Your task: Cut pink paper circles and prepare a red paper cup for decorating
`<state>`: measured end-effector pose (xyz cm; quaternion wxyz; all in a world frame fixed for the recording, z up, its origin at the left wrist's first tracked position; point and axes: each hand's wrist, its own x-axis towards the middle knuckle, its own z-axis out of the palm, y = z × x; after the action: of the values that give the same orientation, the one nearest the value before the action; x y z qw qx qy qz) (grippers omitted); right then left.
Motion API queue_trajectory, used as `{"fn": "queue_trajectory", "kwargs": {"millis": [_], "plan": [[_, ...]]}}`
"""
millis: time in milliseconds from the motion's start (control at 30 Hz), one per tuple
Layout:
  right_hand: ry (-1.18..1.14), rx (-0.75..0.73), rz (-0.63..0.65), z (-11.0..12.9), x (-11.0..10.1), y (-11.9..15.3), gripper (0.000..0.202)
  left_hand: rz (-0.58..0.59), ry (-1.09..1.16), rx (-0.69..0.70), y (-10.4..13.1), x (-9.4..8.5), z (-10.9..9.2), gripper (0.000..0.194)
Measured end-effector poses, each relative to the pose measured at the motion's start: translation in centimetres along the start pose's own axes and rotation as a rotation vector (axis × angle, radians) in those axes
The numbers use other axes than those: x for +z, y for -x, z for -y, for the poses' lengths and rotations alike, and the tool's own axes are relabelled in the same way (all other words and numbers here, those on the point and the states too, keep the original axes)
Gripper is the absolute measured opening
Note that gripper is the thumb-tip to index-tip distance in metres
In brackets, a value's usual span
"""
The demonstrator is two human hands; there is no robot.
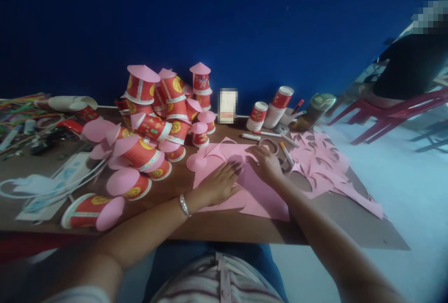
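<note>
Pink paper sheets (266, 203) lie overlapping on the brown table (210, 232) in front of me. My left hand (222, 184), with a silver bracelet at its wrist, rests flat on the sheets with its fingers stretched out. Just right of it, my right hand (266, 165) is over the upper part of the paper, its fingers bent; what its fingertips hold, if anything, is too small to make out. A small pink paper circle (196, 162) sits at the left edge of the sheets.
Red paper cups with pink cone tops (142, 86) are piled on the left, near a white power strip (56, 189). Pink scraps (322, 165) lie on the right. Behind stand cups (257, 116) and a jar (317, 109). A person sits on a red chair (378, 116).
</note>
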<state>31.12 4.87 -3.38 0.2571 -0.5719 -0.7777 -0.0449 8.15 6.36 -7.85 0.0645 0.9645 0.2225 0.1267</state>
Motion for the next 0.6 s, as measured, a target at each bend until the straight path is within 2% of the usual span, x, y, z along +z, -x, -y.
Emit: {"fn": "queue_trajectory", "kwargs": {"millis": [100, 200, 433, 600], "plan": [[0.037, -0.019, -0.024, -0.2, 2.3, -0.3, 0.030, -0.016, -0.008, -0.009, 0.4, 0.4, 0.2, 0.063], [0.059, -0.012, -0.026, -0.5, 3.3, 0.1, 0.032, -0.035, -0.015, -0.013, 0.6, 0.7, 0.3, 0.062], [0.096, -0.064, 0.046, 0.2, 3.3, 0.3, 0.019, -0.009, 0.037, -0.014, 0.1, -0.1, 0.1, 0.062], [0.120, -0.085, 0.079, 0.9, 3.2, 0.0, 0.018, -0.023, 0.060, -0.014, 0.1, -0.4, 0.1, 0.061]]}}
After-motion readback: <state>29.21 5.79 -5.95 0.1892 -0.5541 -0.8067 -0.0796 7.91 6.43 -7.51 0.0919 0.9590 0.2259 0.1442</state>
